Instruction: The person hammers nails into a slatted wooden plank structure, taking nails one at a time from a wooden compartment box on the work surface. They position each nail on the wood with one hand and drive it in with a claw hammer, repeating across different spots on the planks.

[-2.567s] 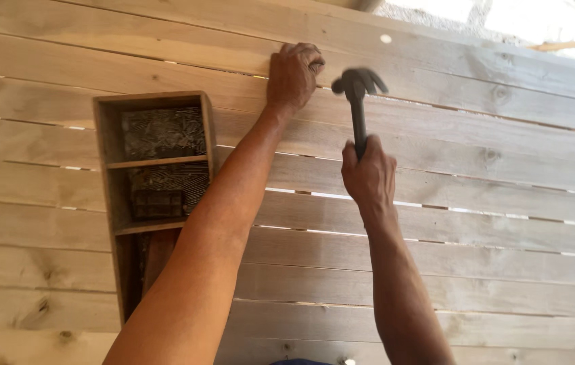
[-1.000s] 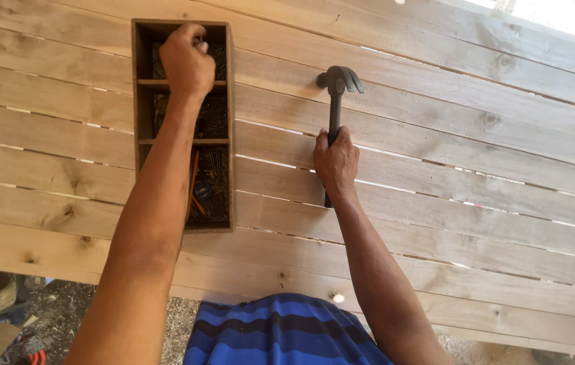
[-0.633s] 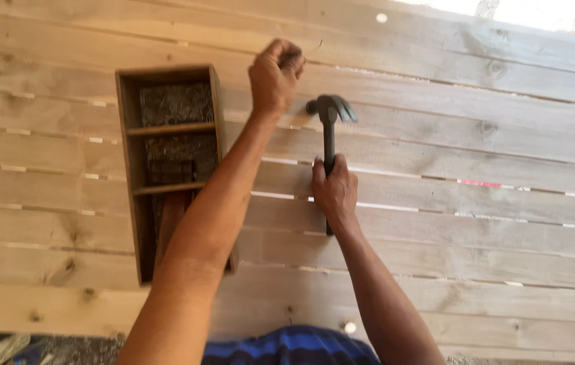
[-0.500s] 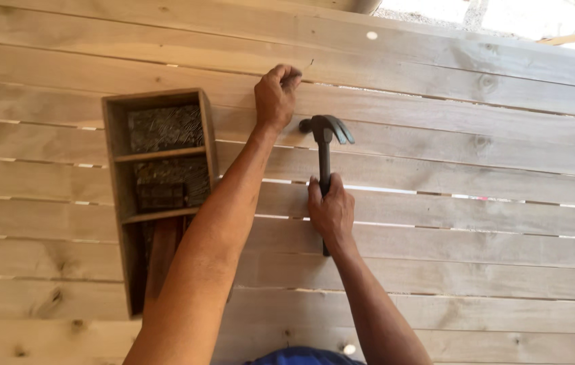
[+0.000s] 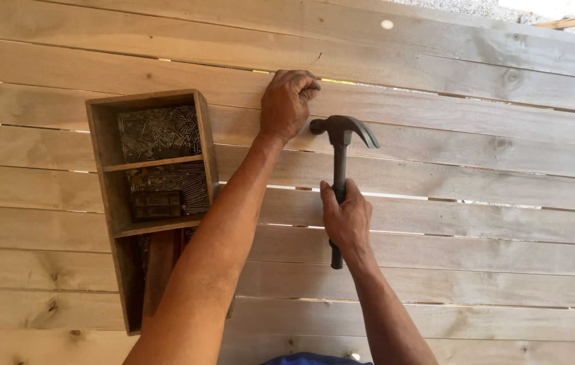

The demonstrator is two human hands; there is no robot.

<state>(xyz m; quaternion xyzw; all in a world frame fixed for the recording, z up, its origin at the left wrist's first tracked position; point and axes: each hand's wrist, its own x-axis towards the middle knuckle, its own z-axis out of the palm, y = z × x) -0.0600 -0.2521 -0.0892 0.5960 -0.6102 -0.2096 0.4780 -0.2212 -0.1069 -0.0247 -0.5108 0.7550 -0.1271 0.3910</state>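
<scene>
Right hand (image 5: 347, 220) grips a hammer (image 5: 339, 176), left hand (image 5: 287, 105) pinches closed on planks (image 5: 436, 176) beside a nail-filled wooden box (image 5: 108, 203).

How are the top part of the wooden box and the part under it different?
The top compartment of the wooden box holds only loose nails; the middle compartment also holds a small dark box. The top compartment's nails spread over its whole floor; the middle compartment's nails are partly covered. Both are open, walled with plain wood.

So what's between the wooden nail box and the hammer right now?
In the head view, the left forearm crosses that stretch over bare planks, between the nail box and the hammer held by the right hand.
</scene>
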